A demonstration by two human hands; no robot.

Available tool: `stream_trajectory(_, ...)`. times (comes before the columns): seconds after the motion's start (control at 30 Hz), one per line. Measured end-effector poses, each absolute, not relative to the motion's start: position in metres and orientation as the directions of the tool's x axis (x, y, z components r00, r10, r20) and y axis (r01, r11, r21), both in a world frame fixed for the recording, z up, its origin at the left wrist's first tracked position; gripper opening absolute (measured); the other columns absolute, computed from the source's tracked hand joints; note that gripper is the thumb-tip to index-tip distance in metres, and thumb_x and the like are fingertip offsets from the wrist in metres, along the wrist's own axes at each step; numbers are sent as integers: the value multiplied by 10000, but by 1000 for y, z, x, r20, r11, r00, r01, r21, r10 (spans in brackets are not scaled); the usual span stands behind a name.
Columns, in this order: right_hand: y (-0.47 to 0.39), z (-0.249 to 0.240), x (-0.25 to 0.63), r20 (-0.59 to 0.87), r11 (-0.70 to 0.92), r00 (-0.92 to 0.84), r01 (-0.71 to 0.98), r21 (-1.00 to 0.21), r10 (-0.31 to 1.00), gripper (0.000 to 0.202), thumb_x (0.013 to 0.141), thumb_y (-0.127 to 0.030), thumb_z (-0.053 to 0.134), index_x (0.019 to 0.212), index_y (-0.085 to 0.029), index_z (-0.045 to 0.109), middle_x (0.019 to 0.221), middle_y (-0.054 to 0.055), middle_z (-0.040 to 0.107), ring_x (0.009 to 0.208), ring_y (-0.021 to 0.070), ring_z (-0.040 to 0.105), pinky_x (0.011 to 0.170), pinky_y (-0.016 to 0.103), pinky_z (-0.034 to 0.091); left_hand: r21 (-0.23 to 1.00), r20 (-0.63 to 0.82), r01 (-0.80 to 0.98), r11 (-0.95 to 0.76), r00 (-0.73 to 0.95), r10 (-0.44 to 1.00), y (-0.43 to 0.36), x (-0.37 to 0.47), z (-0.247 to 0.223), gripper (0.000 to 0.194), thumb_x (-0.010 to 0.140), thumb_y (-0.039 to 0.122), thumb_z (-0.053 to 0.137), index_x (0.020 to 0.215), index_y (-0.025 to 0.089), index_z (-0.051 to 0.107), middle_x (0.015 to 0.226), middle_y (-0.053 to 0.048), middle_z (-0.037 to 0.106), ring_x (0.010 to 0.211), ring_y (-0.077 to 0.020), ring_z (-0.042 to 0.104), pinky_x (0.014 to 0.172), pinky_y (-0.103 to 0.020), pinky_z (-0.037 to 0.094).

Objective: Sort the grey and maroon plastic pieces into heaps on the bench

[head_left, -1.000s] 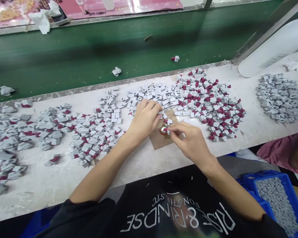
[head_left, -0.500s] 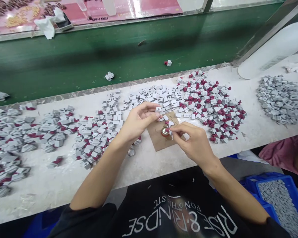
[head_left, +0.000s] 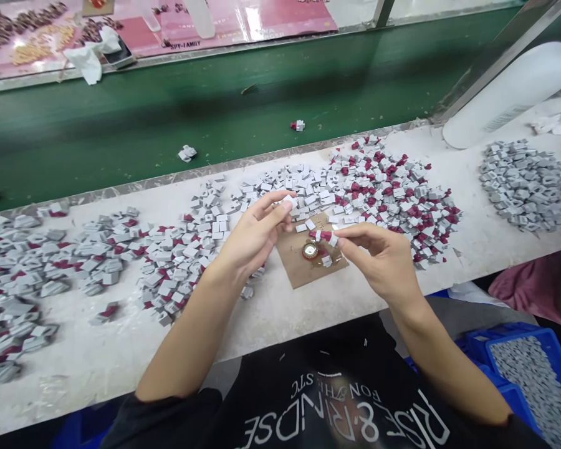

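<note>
My left hand (head_left: 257, 234) pinches a small light-grey plastic block (head_left: 290, 201) between thumb and fingertips. Across from it, my right hand (head_left: 378, 252) grips a small dark-red and grey plastic piece (head_left: 326, 236), its red part pointing left. Below the hands lies a brown cardboard square (head_left: 295, 269). On the cardboard rests a bottle cap (head_left: 310, 250) that looks to have shiny liquid in it. Another small grey piece (head_left: 326, 260) lies beside the cap, and a few grey blocks touch the cardboard's far edge.
Heaps of grey blocks (head_left: 212, 215) and red-and-grey pieces (head_left: 402, 199) cover much of the white table (head_left: 271, 318). A grey heap (head_left: 528, 184) and a white bottle (head_left: 505, 93) stand right. Behind runs a green belt (head_left: 135, 125). Blue bins (head_left: 558, 355) sit lower right, near a person's pink sleeve (head_left: 533, 287).
My right hand has lifted the red-and-grey piece up and away from the bottle cap. My left hand has shifted slightly left with its block. Loose pieces on the green belt have moved left.
</note>
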State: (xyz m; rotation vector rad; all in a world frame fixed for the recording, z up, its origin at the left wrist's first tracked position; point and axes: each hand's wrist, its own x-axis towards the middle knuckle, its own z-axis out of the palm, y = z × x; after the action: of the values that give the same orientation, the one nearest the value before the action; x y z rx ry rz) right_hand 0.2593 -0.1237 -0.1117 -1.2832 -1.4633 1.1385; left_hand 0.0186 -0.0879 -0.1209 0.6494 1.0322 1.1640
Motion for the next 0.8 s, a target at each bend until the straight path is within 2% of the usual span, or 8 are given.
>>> stream_trajectory(0.1,-116,-112,257,23,25,-27,92,-995,999,51,962,-302,886,1002,-293,915,1011,32,885,941,235,847,874,399,728,772,-409,-482,415,124,904,-87,20,-117,231,879,249,998,1032,175,842,822,-6,727,716,-108,690,650,-195,611)
stream_trajectory(0.2,-108,-113,250,-12,-11,29,-26,-1000,1000,82,953,-330,898,1022,-287,908,1036,31,880,951,229,845,889,414,746,718,-465,-503,481,169,869,-86,23,-114,202,878,164,968,901,153,768,938,-69,816,837,-145,788,759,-216,672)
stream_trajectory(0.27,-104,-113,245,-35,-30,38,-113,-993,999,100,939,-343,905,1013,-277,897,1030,29,874,938,225,840,882,427,759,711,-456,-515,479,180,871,-87,26,-113,215,867,140,965,885,153,751,991,-86,840,894,-164,819,821,-239,691)
stream_trajectory(0.4,-100,-111,239,-55,-47,31,-200,-979,998,122,912,-340,915,1007,-269,889,1042,30,871,954,228,840,900,450,769,760,-378,-483,436,217,900,-88,31,-113,312,830,204,1015,1068,148,822,933,-59,829,866,-163,809,870,-267,691)
stream_trajectory(0.53,-100,-111,241,-64,-51,52,-218,-975,997,100,890,-316,916,977,-272,895,1012,23,861,915,212,829,866,422,764,860,-301,-376,345,172,938,-89,33,-119,394,788,340,1061,1042,167,814,903,-32,799,824,-161,782,885,-298,674)
stream_trajectory(0.67,-100,-112,244,-73,-60,57,-203,-977,996,125,893,-352,925,978,-265,894,1026,32,856,915,219,829,859,425,759,957,-206,-195,214,64,977,-88,33,-126,376,860,432,988,1087,205,793,977,-42,786,881,-195,769,826,-321,640)
stream_trajectory(0.73,-101,-114,246,-75,-64,51,-190,-980,996,139,899,-372,928,984,-267,896,1036,38,859,960,231,834,880,429,757,994,-107,-6,107,-17,994,-85,27,-126,287,910,417,917,1068,214,791,1009,-56,784,927,-218,750,806,-334,611)
stream_trajectory(0.8,-103,-118,249,-88,-79,44,-175,-981,995,143,898,-379,938,988,-274,901,1043,38,864,976,232,833,890,420,752,970,2,241,25,-110,994,-82,15,-123,191,922,352,864,1037,221,784,1019,-61,784,922,-227,719,799,-346,571)
